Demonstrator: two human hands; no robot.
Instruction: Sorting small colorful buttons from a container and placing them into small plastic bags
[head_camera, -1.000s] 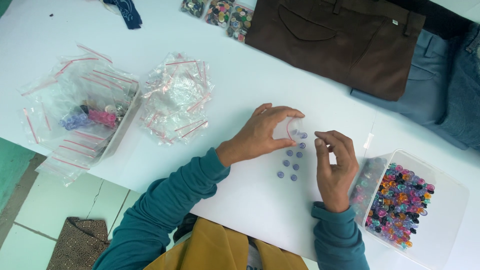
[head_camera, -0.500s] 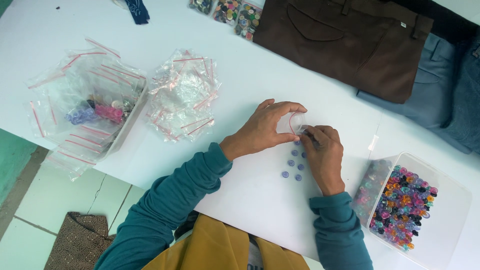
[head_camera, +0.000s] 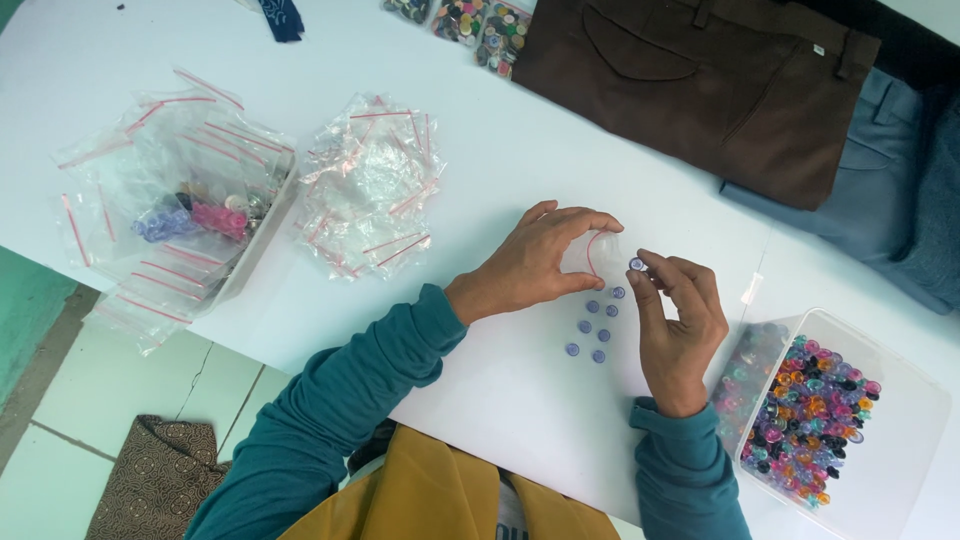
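- Small clear zip bag (head_camera: 598, 255) held open in the left hand (head_camera: 535, 265) above the white counter (head_camera: 500, 150).
- Right hand (head_camera: 678, 320) pinches a blue button (head_camera: 636, 264) at the bag's mouth.
- Loose blue buttons (head_camera: 592, 330) lie just below.

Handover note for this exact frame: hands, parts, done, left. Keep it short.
Left hand: holds a small clear zip bag open, mouth toward the right hand.
Right hand: pinches one bluish button at the bag mouth.
On the white table: six loose bluish buttons below the bag; tub of mixed buttons at right; pile of empty zip bags at left.
Done: bag contents unclear.
Left: pinched button, then the loose ones.
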